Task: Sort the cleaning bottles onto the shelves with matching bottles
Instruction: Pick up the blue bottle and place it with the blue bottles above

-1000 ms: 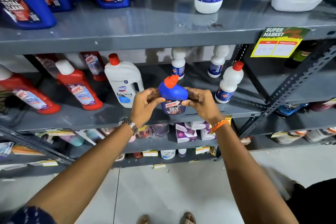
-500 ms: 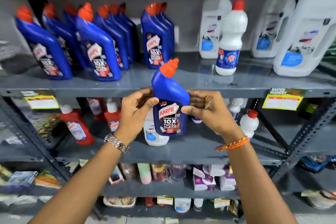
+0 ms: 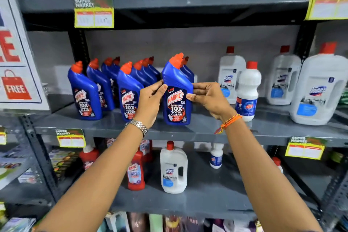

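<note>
A blue Harpic bottle (image 3: 177, 90) with an orange-red cap stands upright at the front of the grey middle shelf (image 3: 197, 132). My left hand (image 3: 151, 101) grips its left side and my right hand (image 3: 209, 98) grips its right side. Its base looks to be on or just above the shelf surface. Several matching blue Harpic bottles (image 3: 84, 92) stand in rows to its left, and one more (image 3: 187, 71) is right behind it.
White Domex jugs (image 3: 318, 90) and a small white bottle with a blue label (image 3: 247, 90) stand to the right on the same shelf. The shelf below holds red Harpic bottles (image 3: 136, 171), a white Domex jug (image 3: 173, 169) and a small white bottle (image 3: 216, 158). Boxes fill the top shelf.
Both hands have raised the blue Harpic bottle from the lower shelf level up to the middle shelf, in among the matching blue bottles. The view has tilted upward.
</note>
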`<state>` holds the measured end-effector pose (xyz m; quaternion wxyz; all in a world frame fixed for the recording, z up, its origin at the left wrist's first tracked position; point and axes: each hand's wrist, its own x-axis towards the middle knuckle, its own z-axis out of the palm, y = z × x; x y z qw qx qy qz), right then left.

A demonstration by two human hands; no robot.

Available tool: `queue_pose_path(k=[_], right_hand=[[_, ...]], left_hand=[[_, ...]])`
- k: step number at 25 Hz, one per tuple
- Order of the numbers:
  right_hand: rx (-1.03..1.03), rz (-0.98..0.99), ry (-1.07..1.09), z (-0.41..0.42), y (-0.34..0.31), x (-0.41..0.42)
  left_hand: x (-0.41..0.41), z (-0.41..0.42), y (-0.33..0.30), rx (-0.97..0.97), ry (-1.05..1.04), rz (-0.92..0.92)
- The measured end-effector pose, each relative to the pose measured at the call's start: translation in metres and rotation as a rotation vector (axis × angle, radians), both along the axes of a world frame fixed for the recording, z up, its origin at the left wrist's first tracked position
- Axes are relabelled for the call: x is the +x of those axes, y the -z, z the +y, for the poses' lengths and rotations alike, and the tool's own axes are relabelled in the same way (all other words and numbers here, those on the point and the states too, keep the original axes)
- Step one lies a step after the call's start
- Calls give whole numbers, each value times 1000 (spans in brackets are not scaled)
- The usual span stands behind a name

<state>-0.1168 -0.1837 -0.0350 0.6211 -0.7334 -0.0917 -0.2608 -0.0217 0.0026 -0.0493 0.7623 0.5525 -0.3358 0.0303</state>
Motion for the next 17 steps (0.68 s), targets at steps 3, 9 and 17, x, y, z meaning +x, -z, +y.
queue_pose_path(k=[3,9,17], right_hand=[[-5,36,16,-4,4,17],[29,79,45,-12,17,33],[40,116,53,-13,16,38]], left_hand=[[14,-7,4,13,26,88],[29,-16,15,19,71,135],[41,-19,19,22,92,149]])
